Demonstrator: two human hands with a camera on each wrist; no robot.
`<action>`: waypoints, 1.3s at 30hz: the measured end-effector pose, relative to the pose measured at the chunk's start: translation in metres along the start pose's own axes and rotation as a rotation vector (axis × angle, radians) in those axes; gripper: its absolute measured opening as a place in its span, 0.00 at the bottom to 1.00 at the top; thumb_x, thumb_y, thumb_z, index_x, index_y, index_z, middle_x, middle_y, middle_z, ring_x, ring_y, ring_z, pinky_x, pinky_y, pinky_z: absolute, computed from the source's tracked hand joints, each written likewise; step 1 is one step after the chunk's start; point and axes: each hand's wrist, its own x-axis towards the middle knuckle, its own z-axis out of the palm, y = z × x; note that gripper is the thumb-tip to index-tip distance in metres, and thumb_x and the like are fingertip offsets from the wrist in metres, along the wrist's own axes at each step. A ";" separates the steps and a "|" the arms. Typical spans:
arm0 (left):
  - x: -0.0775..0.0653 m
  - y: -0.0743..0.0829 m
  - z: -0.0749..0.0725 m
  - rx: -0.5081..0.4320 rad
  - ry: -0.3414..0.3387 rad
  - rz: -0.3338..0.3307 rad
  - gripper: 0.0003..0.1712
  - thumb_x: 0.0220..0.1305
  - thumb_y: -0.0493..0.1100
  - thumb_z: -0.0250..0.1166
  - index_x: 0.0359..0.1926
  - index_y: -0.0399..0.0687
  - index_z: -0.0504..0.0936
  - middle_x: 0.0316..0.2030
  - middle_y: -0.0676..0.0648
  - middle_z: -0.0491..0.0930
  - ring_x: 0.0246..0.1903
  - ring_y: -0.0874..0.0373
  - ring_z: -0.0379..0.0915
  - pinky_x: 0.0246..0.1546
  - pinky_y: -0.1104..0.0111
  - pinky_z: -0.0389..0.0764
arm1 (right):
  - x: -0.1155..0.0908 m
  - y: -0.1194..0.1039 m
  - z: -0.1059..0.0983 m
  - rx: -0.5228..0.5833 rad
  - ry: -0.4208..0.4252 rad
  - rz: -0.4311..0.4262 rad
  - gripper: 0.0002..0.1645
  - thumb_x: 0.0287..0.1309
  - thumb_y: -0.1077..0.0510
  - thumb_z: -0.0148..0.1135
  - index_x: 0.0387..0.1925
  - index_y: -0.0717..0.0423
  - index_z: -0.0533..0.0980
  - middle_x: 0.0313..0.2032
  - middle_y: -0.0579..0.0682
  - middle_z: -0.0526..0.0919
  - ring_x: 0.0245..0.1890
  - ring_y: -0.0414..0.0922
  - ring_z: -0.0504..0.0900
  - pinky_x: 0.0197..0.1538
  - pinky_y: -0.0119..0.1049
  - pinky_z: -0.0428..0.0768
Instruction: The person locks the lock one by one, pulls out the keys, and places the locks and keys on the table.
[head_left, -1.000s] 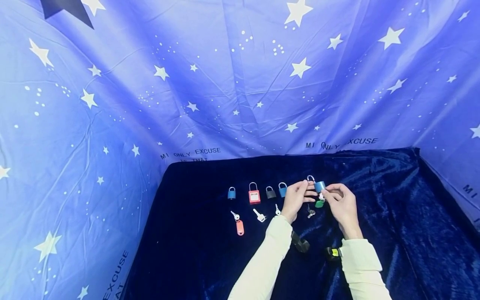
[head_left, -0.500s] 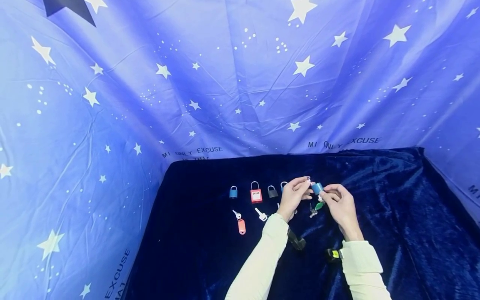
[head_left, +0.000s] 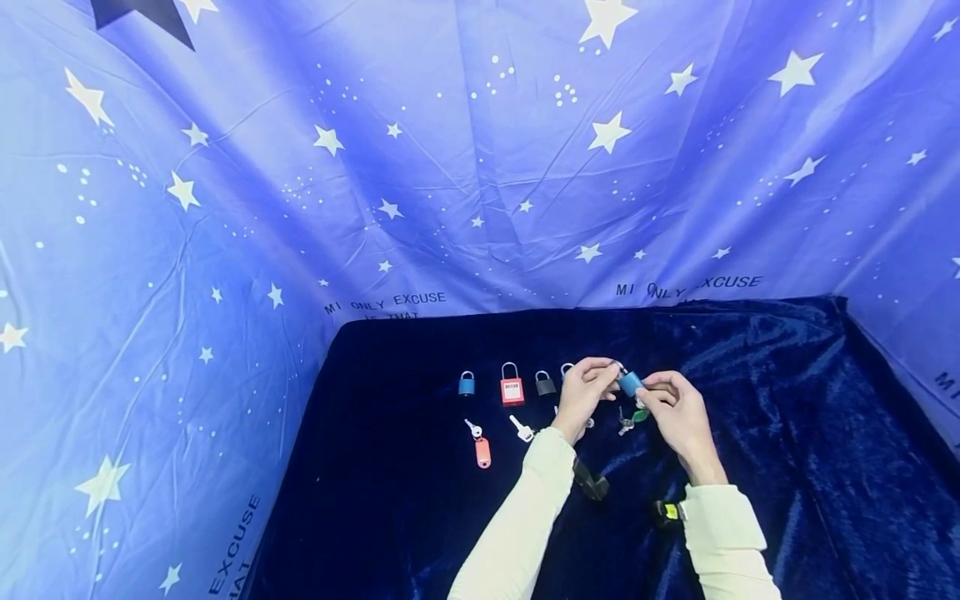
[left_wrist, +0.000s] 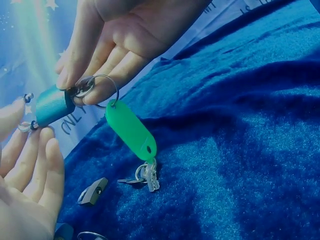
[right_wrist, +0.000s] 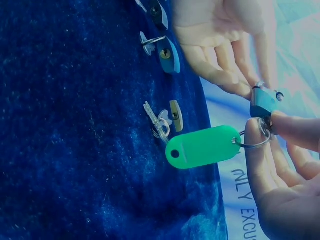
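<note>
A blue padlock (head_left: 632, 383) is held up between both hands over the dark cloth. My left hand (head_left: 587, 390) pinches its shackle at the upper left, the fingers covering most of the metal. Notched shackle parts show beside the lock body (left_wrist: 54, 106) in the left wrist view. At the opposite end, my right hand (head_left: 678, 412) pinches the key (left_wrist: 83, 89) in the padlock's base, fingertips right against the body. From the key's ring hangs a green key tag (left_wrist: 131, 129), seen broadside as a tag (right_wrist: 204, 147) in the right wrist view.
To the left lie a small blue padlock (head_left: 467, 384), a red padlock (head_left: 512, 391) and a dark padlock (head_left: 545, 383). Another blue padlock (right_wrist: 168, 54) is partly behind my left hand. Nearer lie keys with a red tag (head_left: 483, 453), a white-headed key (head_left: 522, 428) and loose keys (head_left: 626, 426).
The blue padlock has come slightly down and left, and tilted. My left fingers have closed over its shackle, which showed uncovered a second ago. The head view has shifted slightly.
</note>
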 end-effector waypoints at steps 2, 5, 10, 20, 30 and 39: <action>0.000 0.000 0.000 0.002 0.011 -0.002 0.11 0.64 0.37 0.67 0.45 0.34 0.81 0.30 0.51 0.85 0.26 0.63 0.79 0.24 0.77 0.79 | -0.001 0.000 0.000 -0.006 -0.006 -0.001 0.16 0.63 0.66 0.63 0.49 0.71 0.71 0.33 0.34 0.81 0.31 0.27 0.80 0.34 0.24 0.80; -0.001 0.002 0.000 0.006 0.017 -0.005 0.10 0.65 0.38 0.67 0.43 0.35 0.81 0.29 0.51 0.84 0.25 0.62 0.79 0.24 0.77 0.79 | -0.002 0.001 0.000 -0.015 -0.015 -0.001 0.16 0.64 0.65 0.63 0.49 0.71 0.71 0.33 0.33 0.81 0.31 0.28 0.80 0.34 0.25 0.80; -0.002 0.004 -0.001 0.019 0.011 -0.003 0.09 0.65 0.39 0.67 0.41 0.35 0.80 0.29 0.48 0.85 0.25 0.62 0.78 0.23 0.77 0.79 | -0.002 0.001 0.000 -0.035 -0.024 0.001 0.15 0.64 0.65 0.62 0.49 0.70 0.71 0.32 0.33 0.81 0.31 0.29 0.81 0.35 0.26 0.81; -0.002 0.005 -0.001 -0.029 -0.026 0.005 0.06 0.68 0.35 0.63 0.39 0.34 0.78 0.33 0.32 0.85 0.23 0.65 0.81 0.26 0.74 0.84 | -0.003 0.003 -0.004 -0.003 -0.059 0.003 0.22 0.65 0.63 0.62 0.55 0.73 0.69 0.35 0.35 0.81 0.33 0.29 0.82 0.37 0.22 0.81; 0.001 0.011 -0.002 -0.027 -0.029 0.036 0.05 0.68 0.35 0.63 0.39 0.35 0.79 0.34 0.33 0.86 0.24 0.62 0.82 0.36 0.56 0.87 | -0.006 0.007 -0.004 -0.192 -0.125 0.047 0.28 0.70 0.45 0.57 0.56 0.65 0.76 0.44 0.60 0.87 0.40 0.32 0.81 0.41 0.20 0.73; -0.002 0.022 -0.008 0.073 -0.061 0.006 0.07 0.69 0.40 0.63 0.40 0.39 0.78 0.31 0.43 0.86 0.25 0.62 0.79 0.35 0.56 0.87 | -0.007 0.003 0.000 -0.146 -0.160 0.013 0.23 0.72 0.49 0.55 0.46 0.69 0.77 0.31 0.54 0.86 0.31 0.38 0.79 0.37 0.27 0.74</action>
